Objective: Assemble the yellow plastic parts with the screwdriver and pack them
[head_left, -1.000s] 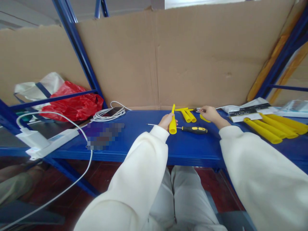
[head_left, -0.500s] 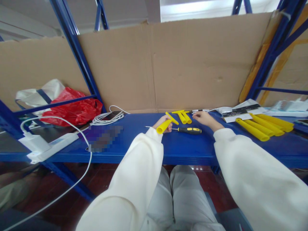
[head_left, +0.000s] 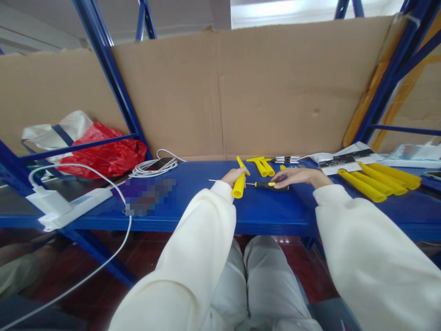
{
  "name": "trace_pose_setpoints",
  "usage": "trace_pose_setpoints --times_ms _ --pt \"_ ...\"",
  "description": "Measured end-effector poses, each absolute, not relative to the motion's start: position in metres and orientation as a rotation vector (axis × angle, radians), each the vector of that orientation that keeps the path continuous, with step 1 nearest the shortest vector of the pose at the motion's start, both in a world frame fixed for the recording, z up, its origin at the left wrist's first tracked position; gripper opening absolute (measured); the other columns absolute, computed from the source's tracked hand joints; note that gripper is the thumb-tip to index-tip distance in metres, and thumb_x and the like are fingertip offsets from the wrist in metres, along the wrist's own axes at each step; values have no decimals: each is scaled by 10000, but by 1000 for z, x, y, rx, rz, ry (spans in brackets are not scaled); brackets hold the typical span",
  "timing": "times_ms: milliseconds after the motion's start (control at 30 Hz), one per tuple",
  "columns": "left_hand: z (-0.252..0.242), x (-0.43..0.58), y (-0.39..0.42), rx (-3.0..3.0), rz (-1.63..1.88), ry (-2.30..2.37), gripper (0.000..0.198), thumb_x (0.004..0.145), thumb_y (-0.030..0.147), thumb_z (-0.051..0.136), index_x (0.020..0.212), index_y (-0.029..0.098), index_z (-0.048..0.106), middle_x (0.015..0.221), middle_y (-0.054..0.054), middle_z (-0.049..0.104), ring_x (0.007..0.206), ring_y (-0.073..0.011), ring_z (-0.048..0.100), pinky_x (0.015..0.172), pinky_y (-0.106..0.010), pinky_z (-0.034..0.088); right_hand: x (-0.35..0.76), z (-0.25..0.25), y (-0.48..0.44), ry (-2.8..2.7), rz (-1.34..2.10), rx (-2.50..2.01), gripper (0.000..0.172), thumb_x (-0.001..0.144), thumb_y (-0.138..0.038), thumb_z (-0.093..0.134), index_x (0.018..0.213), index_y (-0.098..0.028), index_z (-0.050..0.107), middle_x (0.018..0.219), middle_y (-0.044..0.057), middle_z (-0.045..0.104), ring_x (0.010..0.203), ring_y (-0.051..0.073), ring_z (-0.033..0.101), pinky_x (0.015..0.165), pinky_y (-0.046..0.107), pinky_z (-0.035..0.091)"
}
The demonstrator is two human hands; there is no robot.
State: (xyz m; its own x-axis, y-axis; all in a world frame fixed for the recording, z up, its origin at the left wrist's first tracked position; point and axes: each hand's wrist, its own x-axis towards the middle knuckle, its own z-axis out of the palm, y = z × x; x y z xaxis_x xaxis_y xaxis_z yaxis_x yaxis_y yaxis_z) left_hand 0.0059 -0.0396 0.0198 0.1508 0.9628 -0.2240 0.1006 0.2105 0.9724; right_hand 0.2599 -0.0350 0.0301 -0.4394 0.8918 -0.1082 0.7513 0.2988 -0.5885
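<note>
My left hand is closed around a yellow T-shaped plastic handle, its hollow round end facing me. Under that hand and to its right lies a screwdriver with a black and yellow grip, its shaft tip showing on the left. My right hand is over the grip's right part, thumb and fingers pinched at a small yellow oval piece. Behind the hands lie two more yellow T-shaped handles. Another bit of yellow shows just behind my right fingers, mostly hidden.
Several long yellow tubes lie at the right beside a black-and-white package. Small white-and-black items rest near the cardboard wall. A coiled white cable, a red bag and a power strip are at the left.
My right hand has come toward me from the back of the table to the screwdriver's grip, with the yellow piece at its fingertips. My left hand has turned the yellow handle more upright.
</note>
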Motion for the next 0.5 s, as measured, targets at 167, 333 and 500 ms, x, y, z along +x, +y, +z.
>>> trace_pose_setpoints --times_ms 167,333,500 --pt "17 5 -36 1146 943 1296 149 898 168 696 773 167 614 466 46 506 360 -121 493 443 -236 420 256 28 -36 -2395 686 -1538 441 592 -550 850 920 -255 828 1036 92 800 1041 366 714 926 404 552" --pt "11 2 -29 1107 1049 1297 65 837 167 722 826 147 661 489 39 517 405 -142 521 480 -256 455 260 16 -30 -2255 66 -1762 365 659 -239 722 1024 -252 718 948 58 755 953 299 700 990 480 506" --pt "11 4 -28 1079 1134 1342 53 879 119 633 850 137 674 486 40 499 424 -127 471 474 -235 412 274 18 -26 -1814 -706 -1612 371 782 -154 581 1125 -228 702 1150 154 722 1195 385 610 1117 732 304"
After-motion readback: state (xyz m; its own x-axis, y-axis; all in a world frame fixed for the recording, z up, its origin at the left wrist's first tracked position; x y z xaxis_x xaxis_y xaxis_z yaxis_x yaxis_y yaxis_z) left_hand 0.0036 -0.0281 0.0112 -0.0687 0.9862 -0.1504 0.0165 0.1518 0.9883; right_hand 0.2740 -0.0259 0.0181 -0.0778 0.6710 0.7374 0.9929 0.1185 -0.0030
